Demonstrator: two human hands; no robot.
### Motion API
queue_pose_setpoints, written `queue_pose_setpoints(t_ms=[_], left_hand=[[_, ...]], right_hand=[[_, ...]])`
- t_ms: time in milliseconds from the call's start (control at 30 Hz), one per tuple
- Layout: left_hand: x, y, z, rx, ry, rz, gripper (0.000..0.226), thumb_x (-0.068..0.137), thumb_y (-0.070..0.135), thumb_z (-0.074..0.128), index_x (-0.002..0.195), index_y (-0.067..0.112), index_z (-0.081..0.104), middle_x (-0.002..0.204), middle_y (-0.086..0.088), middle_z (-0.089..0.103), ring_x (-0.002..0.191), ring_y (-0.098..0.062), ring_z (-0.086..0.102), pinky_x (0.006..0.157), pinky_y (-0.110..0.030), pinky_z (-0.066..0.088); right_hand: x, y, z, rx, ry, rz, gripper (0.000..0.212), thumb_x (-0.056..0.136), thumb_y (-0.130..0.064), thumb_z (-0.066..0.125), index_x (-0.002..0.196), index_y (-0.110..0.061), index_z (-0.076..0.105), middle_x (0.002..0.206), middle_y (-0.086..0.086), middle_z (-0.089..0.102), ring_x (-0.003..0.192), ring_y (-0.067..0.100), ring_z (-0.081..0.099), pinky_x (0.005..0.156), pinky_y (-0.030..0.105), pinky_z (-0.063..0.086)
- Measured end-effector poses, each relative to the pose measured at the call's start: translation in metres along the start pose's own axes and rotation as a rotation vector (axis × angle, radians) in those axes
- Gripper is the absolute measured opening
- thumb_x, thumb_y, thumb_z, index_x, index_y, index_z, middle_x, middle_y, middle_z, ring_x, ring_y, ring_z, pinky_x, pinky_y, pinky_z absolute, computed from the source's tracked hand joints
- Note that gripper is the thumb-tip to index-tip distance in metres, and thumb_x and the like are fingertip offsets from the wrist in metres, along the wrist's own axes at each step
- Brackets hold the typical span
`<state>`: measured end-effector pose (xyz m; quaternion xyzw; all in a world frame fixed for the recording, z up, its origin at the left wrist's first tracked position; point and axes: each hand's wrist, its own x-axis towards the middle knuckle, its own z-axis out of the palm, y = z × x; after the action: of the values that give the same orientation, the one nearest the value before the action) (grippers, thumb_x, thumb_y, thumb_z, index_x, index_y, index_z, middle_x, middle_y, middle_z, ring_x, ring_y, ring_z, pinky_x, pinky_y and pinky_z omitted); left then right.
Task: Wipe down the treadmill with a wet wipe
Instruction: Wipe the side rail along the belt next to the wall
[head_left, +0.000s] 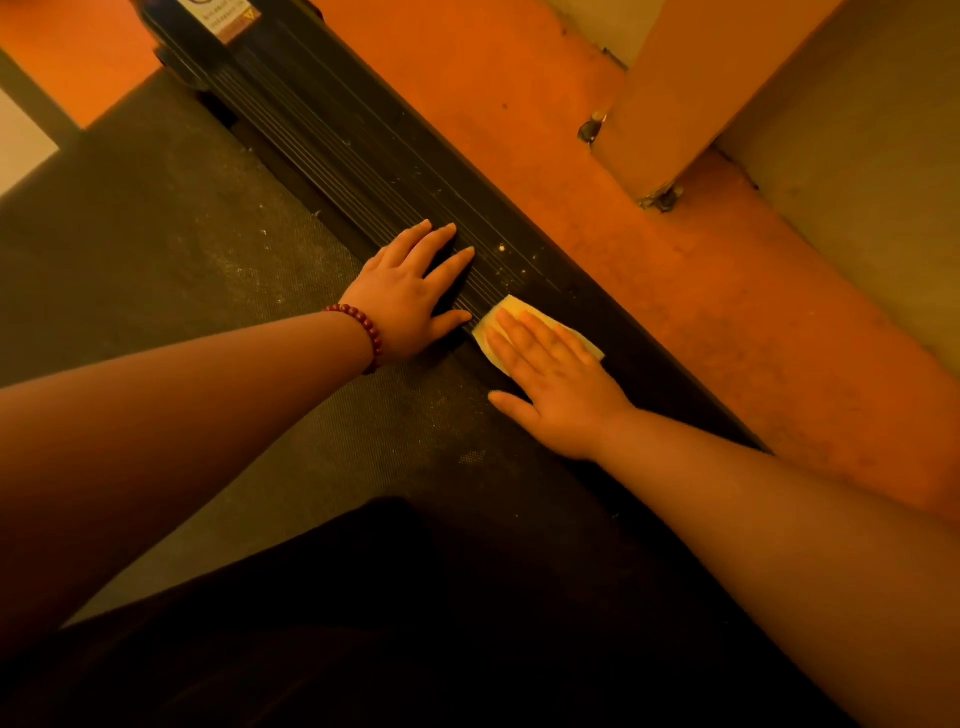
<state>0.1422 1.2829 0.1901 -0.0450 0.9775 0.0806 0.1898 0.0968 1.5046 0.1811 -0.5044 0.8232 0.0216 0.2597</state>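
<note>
The treadmill's black ribbed side rail (363, 150) runs diagonally from the upper left to the lower right, with the dark grey belt (171, 249) to its left. Pale crumbs and dust dot the rail and the belt. My right hand (550, 374) lies flat on a folded pale wet wipe (511, 310), pressing it onto the rail. My left hand (410, 296), with a red bead bracelet on its wrist, rests palm down on the rail just left of the wipe, fingers spread and holding nothing.
An orange floor (649, 291) lies to the right of the rail. A pale wall corner or pillar (675, 114) stands at the upper right, with small debris at its base. A label (223, 18) sits on the treadmill's far end. My dark-clothed legs fill the bottom.
</note>
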Motion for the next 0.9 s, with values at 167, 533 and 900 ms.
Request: queue_pose_setpoints(t_ms=[167,533,900], left_hand=[[-0.004,-0.011,-0.003,0.023,0.004,0.05,0.072,0.094,0.055,0.038,0.152,0.027,0.008,0.161,0.0,0.0,0.147,-0.024,-0.001,0.115,-0.051,0.021],[-0.003,-0.008,0.0,0.029,-0.01,0.039,0.072,0.095,0.054,0.037,0.152,0.027,0.003,0.161,0.0,-0.004,0.147,-0.024,-0.004,0.116,-0.048,0.015],[0.008,0.002,0.001,-0.017,0.027,-0.025,0.08,0.092,0.06,0.039,0.153,0.022,0.003,0.161,-0.003,-0.004,0.147,-0.024,-0.006,0.114,-0.039,-0.001]], right_hand=[[-0.009,0.006,0.004,-0.001,0.022,0.002,0.072,0.087,-0.064,-0.003,0.146,-0.026,-0.016,0.15,-0.007,-0.026,0.138,0.008,-0.026,0.113,0.032,-0.013],[0.008,-0.004,0.002,-0.038,0.086,0.033,0.074,0.085,-0.062,-0.005,0.149,-0.025,-0.013,0.15,-0.007,-0.026,0.139,0.01,-0.024,0.111,0.031,-0.016],[0.0,0.014,0.002,0.047,0.095,0.184,0.068,0.084,-0.062,-0.01,0.141,-0.027,-0.026,0.149,-0.006,-0.031,0.14,0.012,-0.028,0.112,0.032,-0.018]])
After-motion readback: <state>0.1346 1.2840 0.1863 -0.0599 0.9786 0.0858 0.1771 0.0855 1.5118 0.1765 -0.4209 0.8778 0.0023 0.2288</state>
